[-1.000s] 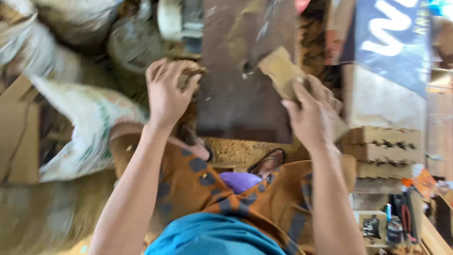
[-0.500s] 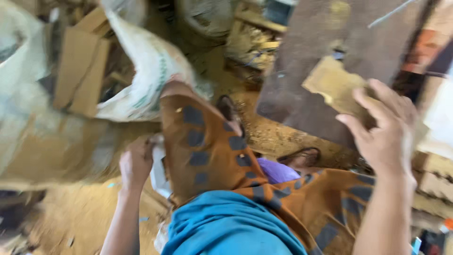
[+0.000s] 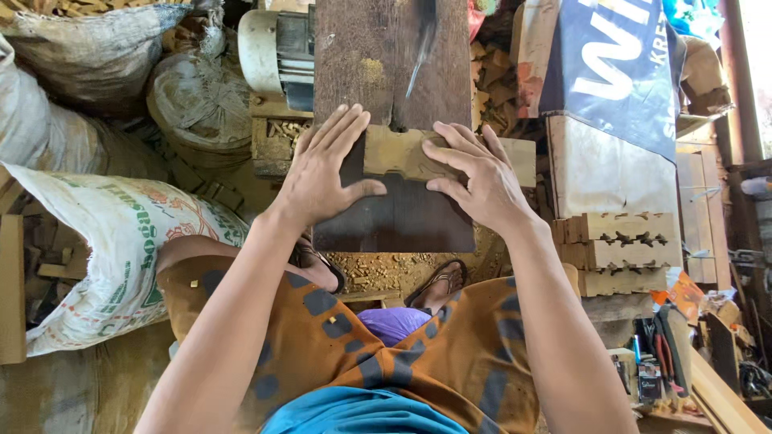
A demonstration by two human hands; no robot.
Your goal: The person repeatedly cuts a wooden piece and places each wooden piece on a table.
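Half a second ago the left hand (image 3: 326, 173) was down by the floor near the sacks and the right hand (image 3: 478, 181) held the pale wood piece up in the air; both hands are now back on the bench (image 3: 394, 217), and the view looks straight down on it again.

From the head camera, the carved wood block (image 3: 402, 153), a light tan piece with a notched lower edge, lies flat across the dark plank bench, just below the thin saw blade (image 3: 422, 44) that rises through a slot. The left hand lies flat and spread, fingers extended, its fingertips resting on the block's left end and its thumb pointing right along the lower edge. The right hand presses down on the block's right half, fingers loosely curved over it, not closed around it.

A grey electric motor (image 3: 277, 52) sits at the bench's upper left. Full sacks, one a printed white sack (image 3: 104, 241), crowd the left side. To the right stand stacked notched wood pieces (image 3: 619, 249) and a blue banner (image 3: 615, 68). The person's patterned brown shorts (image 3: 386, 354) fill the lower middle, with a sandalled foot (image 3: 438, 281) on sawdust beneath the bench.
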